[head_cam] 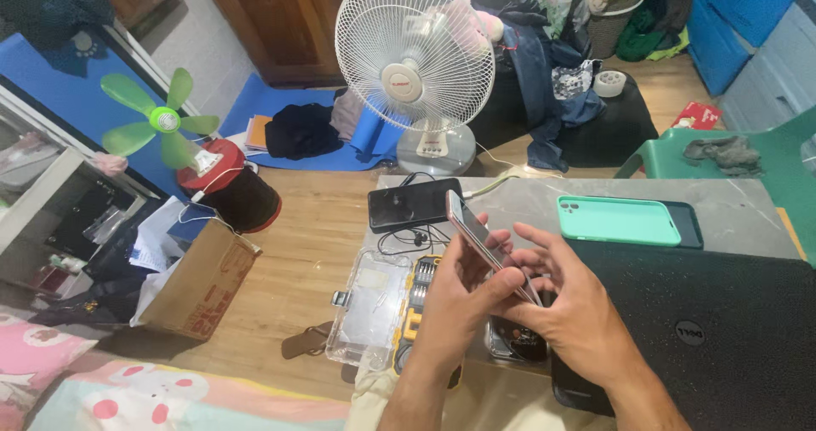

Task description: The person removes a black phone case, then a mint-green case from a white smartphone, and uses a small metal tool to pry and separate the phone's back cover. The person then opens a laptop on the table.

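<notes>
– What are we holding?

– A thin, flat phone with a pinkish metal edge, tilted edge-on above the tabletop. Our left hand is clamped on its lower part, fingers curled around the edge. Our right hand pinches the near end, its other fingers spread apart over the phone.

– And under our hands?

– A clear plastic case lid and a yellow-trimmed tray of small screwdriver bits. Beyond them lies a glossy black phone with thin black cables beside it. Further right, a mint-green phone in a soft case rests flat, and a matte black laptop sits near us.

– The surface?

– Grey, marbled, smooth stone look. Around it is a wooden floor, a round white wire-grille fan, a small green fan and a cardboard box.
</notes>
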